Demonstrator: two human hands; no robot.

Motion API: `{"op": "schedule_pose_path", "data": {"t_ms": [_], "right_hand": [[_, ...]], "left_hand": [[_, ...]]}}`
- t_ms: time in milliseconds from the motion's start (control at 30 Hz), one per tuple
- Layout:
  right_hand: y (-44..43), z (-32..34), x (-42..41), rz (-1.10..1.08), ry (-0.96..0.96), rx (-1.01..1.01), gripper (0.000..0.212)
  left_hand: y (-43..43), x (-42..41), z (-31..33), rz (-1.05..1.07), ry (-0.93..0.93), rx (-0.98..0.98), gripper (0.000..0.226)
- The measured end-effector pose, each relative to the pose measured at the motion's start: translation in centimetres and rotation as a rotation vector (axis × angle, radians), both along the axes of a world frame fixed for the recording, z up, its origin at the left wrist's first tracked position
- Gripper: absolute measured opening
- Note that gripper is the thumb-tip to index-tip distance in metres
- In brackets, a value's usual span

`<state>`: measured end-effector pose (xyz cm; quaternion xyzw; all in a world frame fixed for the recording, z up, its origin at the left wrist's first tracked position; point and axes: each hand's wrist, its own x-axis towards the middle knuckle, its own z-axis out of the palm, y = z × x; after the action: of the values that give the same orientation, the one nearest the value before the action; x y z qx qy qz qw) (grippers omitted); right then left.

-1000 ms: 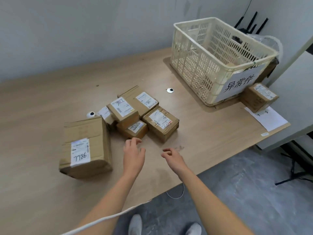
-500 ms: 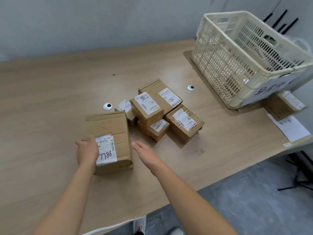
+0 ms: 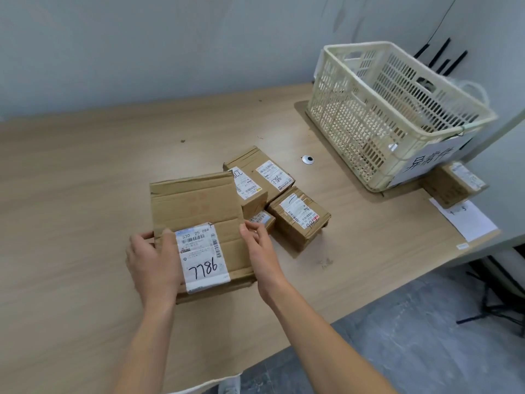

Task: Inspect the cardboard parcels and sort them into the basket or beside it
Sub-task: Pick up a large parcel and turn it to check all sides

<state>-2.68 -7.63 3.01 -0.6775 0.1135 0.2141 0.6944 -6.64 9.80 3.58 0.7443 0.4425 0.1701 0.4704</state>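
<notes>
A large cardboard parcel point(image 3: 196, 203) with a white label marked 7786 is tilted up off the wooden table point(image 3: 71, 194). My left hand point(image 3: 153, 263) grips its left near edge and my right hand point(image 3: 260, 251) grips its right near edge. Behind it lies a cluster of small labelled parcels point(image 3: 298, 214), partly hidden by the big one. The cream plastic basket point(image 3: 369, 109) stands at the table's far right corner. One parcel point(image 3: 451, 183) sits beside the basket on its near right side.
A white paper sheet point(image 3: 468, 220) lies at the table's right edge by the basket. A small round white-and-black object point(image 3: 307, 159) lies between the parcels and the basket. The table's front edge runs close to my arms; grey floor lies below.
Both hands moved left from the small parcels to the large parcel, took hold of its two sides, and lifted and tilted it toward me. The view shifted left.
</notes>
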Motion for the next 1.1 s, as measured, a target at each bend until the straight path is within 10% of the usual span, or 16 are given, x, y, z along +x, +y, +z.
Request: {"op": "schedule_pose_path", "data": {"t_ms": [1100], "right_hand": [[-27.5,6.1,-7.6,-0.519,-0.283,-0.025,0.042]], "left_hand": [[-25.8,-3.2,8.3,-0.703,-0.239,-0.366,0.048]]}}
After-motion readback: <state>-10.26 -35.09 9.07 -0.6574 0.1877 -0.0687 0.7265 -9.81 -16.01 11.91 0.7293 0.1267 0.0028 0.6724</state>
